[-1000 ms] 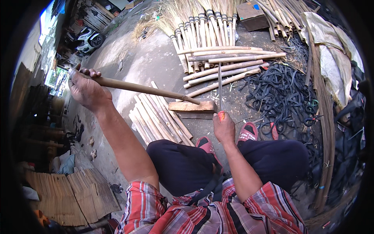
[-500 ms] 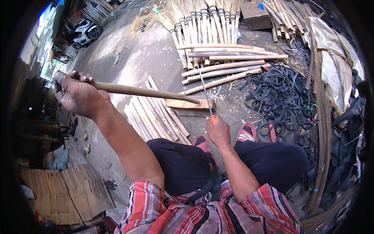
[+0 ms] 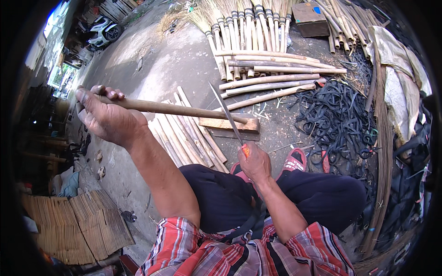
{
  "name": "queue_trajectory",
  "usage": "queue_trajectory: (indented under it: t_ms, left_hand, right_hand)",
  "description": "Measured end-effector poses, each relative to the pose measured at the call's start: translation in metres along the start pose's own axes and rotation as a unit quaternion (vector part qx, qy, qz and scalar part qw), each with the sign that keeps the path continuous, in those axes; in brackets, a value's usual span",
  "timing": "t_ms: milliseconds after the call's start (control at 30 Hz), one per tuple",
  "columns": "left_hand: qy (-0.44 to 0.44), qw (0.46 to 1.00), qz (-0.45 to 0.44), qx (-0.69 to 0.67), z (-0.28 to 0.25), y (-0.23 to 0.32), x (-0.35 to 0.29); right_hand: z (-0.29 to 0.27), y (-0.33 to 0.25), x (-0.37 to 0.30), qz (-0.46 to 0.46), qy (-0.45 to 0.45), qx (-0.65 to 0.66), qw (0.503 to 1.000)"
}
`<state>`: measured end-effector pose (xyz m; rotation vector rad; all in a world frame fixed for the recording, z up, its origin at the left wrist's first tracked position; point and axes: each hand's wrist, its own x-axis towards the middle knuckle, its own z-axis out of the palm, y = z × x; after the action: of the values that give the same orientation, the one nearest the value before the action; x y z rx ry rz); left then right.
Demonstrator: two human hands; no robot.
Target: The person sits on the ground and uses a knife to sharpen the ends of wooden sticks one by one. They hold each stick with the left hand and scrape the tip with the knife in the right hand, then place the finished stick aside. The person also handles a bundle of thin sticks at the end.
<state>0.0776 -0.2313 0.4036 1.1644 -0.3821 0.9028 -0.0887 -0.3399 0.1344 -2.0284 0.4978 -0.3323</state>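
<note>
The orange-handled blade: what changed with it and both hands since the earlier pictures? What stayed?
The blade has swung left: first pointing ahead beside the wooden block, it now slants across the stick. The right hand has drawn slightly toward the body. Nothing was let go: the left hand keeps its grip on the stick, the right on the orange handle.

Upper left: white motorbike (image 3: 103,31) stands. Top, right of centre: brown box (image 3: 311,20). Right: tangled black strips (image 3: 340,110) near pale sack (image 3: 399,94).
</note>
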Motion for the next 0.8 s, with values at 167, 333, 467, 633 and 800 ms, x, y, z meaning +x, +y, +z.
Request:
queue_trajectory:
  t_ms: [167, 333, 467, 633, 800]
  left_hand:
    - [-0.029, 1.0, -0.011, -0.008, 0.004, 0.004, -0.009]
    - [-0.069, 0.996, 0.018, -0.048, 0.005, 0.001, -0.012]
    - [-0.069, 0.995, -0.018, -0.065, 0.006, 0.001, -0.005]
    - [-0.104, 0.985, -0.025, -0.133, 0.02, 0.004, -0.01]
    - [-0.129, 0.985, -0.011, -0.118, 0.017, 0.007, -0.015]
  right_hand:
    - [0.015, 0.003, -0.006, -0.038, -0.005, 0.008, 0.999]
    - [0.021, 0.02, 0.0, 0.06, -0.026, -0.068, 0.996]
    - [0.012, 0.02, 0.009, 0.223, -0.132, 0.268, 0.928]
    - [-0.007, -0.01, 0.012, 0.106, -0.027, 0.017, 0.994]
    - [-0.023, -0.032, -0.006, -0.039, 0.08, 0.074, 0.993]
